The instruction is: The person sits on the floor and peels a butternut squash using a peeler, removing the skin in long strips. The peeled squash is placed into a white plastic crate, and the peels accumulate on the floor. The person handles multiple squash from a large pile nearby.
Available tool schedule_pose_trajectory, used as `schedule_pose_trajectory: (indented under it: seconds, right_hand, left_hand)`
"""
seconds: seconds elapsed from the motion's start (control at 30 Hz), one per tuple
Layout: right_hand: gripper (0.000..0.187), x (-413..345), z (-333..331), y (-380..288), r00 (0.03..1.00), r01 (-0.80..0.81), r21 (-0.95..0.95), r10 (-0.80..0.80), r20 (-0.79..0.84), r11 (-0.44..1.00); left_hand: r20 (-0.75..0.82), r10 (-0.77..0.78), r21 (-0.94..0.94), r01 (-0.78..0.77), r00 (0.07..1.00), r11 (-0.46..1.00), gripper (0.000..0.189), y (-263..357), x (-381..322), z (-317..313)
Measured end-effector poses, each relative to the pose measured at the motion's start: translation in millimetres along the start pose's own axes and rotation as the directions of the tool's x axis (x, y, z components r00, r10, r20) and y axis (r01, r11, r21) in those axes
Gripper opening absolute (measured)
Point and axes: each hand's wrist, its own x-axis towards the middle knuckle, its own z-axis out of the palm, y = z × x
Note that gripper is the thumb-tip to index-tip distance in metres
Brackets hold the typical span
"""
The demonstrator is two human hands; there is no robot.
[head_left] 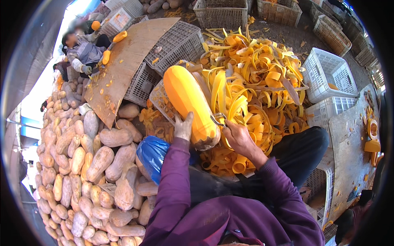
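Note:
A large, mostly peeled orange squash (pixel 187 98) lies tilted before me, its near end toward my lap. Brownish skin still covers that near end. My left hand (pixel 183 126), in a pale, dirty glove, grips the squash's left side with the thumb on top. In my bare right hand (pixel 238 136) is a metal peeler (pixel 218 118), its head against the squash's lower right side. Long yellow and orange peel strips (pixel 246 92) are heaped to the right of the squash and beneath it. A blue plastic bag (pixel 153 156) covers my left knee.
Unpeeled squashes (pixel 92 184) form a big pile on my left. A brown board (pixel 132 58) rests over grey plastic crates (pixel 175 46), with a seated co-worker (pixel 83 52) beyond it. White crates (pixel 329 73) and another board (pixel 351 135) stand on the right.

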Motion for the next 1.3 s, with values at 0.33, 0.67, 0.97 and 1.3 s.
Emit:
schedule_pose_trajectory:
  seconds: [0.33,0.67,0.97,1.3]
  right_hand:
    - [0.026,41,52,50,0.997,-0.007,-0.086,0.013,0.076,0.996]
    - [0.051,28,43,-4,0.992,0.023,-0.468,-0.079,-0.1,0.884]
    - [0.052,15,84,-2,0.986,0.055,-0.412,-0.115,-0.124,0.91]
    - [0.034,266,38,14,0.982,0.16,-0.395,-0.104,0.159,0.905]
  left_hand:
    - [-0.023,-0.124,-0.249,0.115,0.992,0.962,0.063,-15,-3,-7]
    - [0.27,-0.347,-0.682,0.433,0.898,0.59,0.059,-13,-11,29]
    - [0.078,0.354,0.5,-0.344,0.932,0.795,0.088,-4,-93,-16]
    - [0.188,0.123,0.78,-0.224,0.974,0.584,0.133,59,-122,18]
